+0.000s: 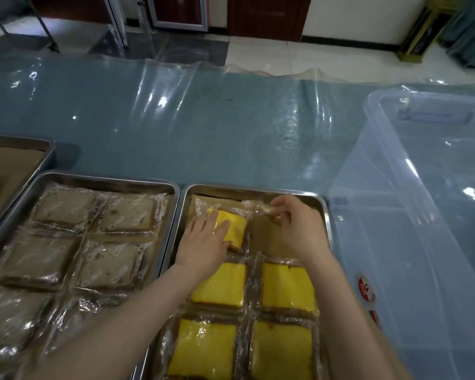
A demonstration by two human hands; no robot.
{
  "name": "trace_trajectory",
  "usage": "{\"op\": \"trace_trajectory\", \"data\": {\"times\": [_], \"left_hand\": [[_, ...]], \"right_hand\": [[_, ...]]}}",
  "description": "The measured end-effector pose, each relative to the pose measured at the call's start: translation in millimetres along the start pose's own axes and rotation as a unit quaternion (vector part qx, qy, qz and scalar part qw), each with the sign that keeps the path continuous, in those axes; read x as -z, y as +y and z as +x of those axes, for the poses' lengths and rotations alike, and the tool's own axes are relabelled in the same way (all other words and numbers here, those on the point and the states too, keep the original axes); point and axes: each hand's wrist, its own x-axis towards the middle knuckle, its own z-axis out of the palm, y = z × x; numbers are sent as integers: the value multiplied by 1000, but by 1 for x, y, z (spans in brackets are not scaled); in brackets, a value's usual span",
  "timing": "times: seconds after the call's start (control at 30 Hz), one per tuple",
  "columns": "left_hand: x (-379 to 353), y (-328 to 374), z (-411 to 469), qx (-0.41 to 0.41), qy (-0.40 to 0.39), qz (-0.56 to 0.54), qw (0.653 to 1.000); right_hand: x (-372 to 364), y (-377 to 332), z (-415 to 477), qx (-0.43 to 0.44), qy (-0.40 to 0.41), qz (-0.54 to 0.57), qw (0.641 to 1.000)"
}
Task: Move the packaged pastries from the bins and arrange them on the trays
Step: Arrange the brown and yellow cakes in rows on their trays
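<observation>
A steel tray in front of me holds several wrapped yellow pastries in two columns. My left hand lies flat with straight fingers on a yellow pastry at the tray's far left. My right hand pinches the clear wrapper end of that packet near the tray's far edge. Brown paper shows bare in the tray's far right spot. A clear plastic bin stands to the right.
A second steel tray to the left is packed with wrapped brown pastries. A third tray sits at the far left edge. The blue table carries a wrinkled clear plastic sheet. Floor and doors lie beyond.
</observation>
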Motion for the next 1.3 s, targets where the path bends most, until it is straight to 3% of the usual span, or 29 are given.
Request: {"op": "trace_trajectory", "data": {"times": [0.1,0.23,0.3,0.37,0.5,0.67,0.77,0.9,1.07,1.23,1.3], "left_hand": [[-10,-2,-1,-37,-48,-6,998],[-19,-5,-3,-34,-90,12,995],[-20,-5,-4,-32,-95,7,995],[-21,-5,-4,-32,-99,6,995],[-20,-4,-1,-26,-108,2,994],[-20,-5,-4,-25,-103,-7,994],[-24,-5,-5,-23,-101,-11,995],[-26,-7,-5,-25,-92,-24,995],[-20,-3,-5,-19,-78,-37,996],[-4,11,5,14,55,-59,997],[-5,14,15,0,52,-52,997]], "right_hand": [[9,-1,12,-13,-16,20,1000],[-3,9,22,-4,109,-180,978],[-12,18,24,14,143,-222,964],[-19,24,27,16,115,-245,963],[-26,33,39,-17,-16,-281,959],[-12,29,68,-28,-98,-291,951],[-18,29,61,-33,-87,-325,941],[-37,40,26,85,-42,-287,953],[-51,54,6,29,-133,-240,961],[-52,47,3,22,-90,-260,961],[-54,46,3,16,-84,-275,958]]}}
